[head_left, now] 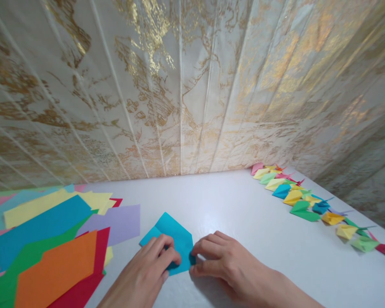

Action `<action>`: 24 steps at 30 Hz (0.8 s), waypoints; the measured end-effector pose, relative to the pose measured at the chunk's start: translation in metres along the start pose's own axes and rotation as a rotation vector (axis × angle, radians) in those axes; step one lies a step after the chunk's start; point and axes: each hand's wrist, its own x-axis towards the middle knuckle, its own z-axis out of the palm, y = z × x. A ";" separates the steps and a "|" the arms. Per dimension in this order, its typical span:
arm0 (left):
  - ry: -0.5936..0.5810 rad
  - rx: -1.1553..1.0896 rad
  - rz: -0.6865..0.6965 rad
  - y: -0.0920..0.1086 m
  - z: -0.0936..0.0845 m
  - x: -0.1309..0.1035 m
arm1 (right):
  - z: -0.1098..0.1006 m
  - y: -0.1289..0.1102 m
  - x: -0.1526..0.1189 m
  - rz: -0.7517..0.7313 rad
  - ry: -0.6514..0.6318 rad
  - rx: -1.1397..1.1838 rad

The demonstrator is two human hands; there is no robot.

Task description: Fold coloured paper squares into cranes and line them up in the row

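Note:
A blue sheet of paper (pixel 177 237) lies on the white table in front of me, with one corner folded over at its right side. My left hand (pixel 155 263) rests on the lower left part of the sheet, its fingers bent and pressing down on the paper. At the right edge, my right hand (pixel 220 261) pinches the folded corner between thumb and fingers. The fingertips of my left hand partly cover the lower part of the sheet.
Coloured paper sheets (pixel 60 265) are spread in an overlapping pile at the left. Rows of small folded paper figures (pixel 303 210) run along the right side of the white table (pixel 231 205). A patterned gold and white curtain (pixel 179 85) hangs behind.

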 end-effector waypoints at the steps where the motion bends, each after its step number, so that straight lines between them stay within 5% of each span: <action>1: 0.001 0.029 0.010 0.001 0.001 0.000 | -0.001 -0.002 0.000 0.010 -0.002 0.012; 11: -0.125 0.154 0.098 -0.007 0.006 0.006 | 0.000 0.002 0.013 0.073 -0.005 0.063; 19: 0.121 0.209 0.231 -0.005 0.007 0.004 | -0.007 0.014 0.016 0.098 0.019 0.110; 24: 0.143 0.175 0.213 -0.005 0.002 0.006 | -0.001 0.020 0.022 0.041 0.032 0.074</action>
